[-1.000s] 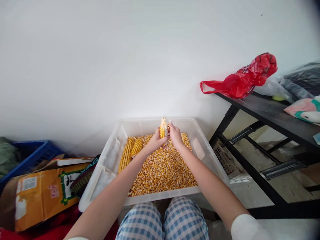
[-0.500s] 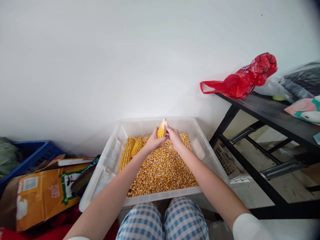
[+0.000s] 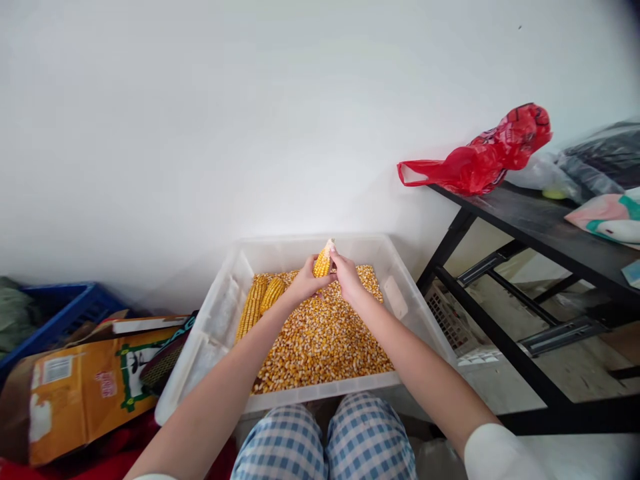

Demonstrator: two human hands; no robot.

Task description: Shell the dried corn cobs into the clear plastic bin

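A yellow corn cob [image 3: 323, 262] with a pale, partly bare tip stands nearly upright between my two hands. My left hand [image 3: 306, 283] is closed around its lower part. On the cob's right side, my right hand [image 3: 347, 272] grips with the thumb pressed near the tip. Below them, loose corn kernels [image 3: 325, 347] fill much of a translucent plastic bin [image 3: 215, 353]. At the bin's left side lie a long whole cob [image 3: 251, 308] and a shorter cob [image 3: 273, 294], the latter partly behind my left forearm.
On the right stands a black table [image 3: 530, 220] carrying a red plastic bag [image 3: 485, 160] and other bags. A pale basket [image 3: 450, 317] sits beneath it. Left of the bin are an orange cardboard box [image 3: 95, 393] and a blue crate [image 3: 65, 313]. A white wall rises behind.
The view has shifted very slightly. Both hands keep the same hold on the cob, and the right thumb sits slightly lower against the tip.
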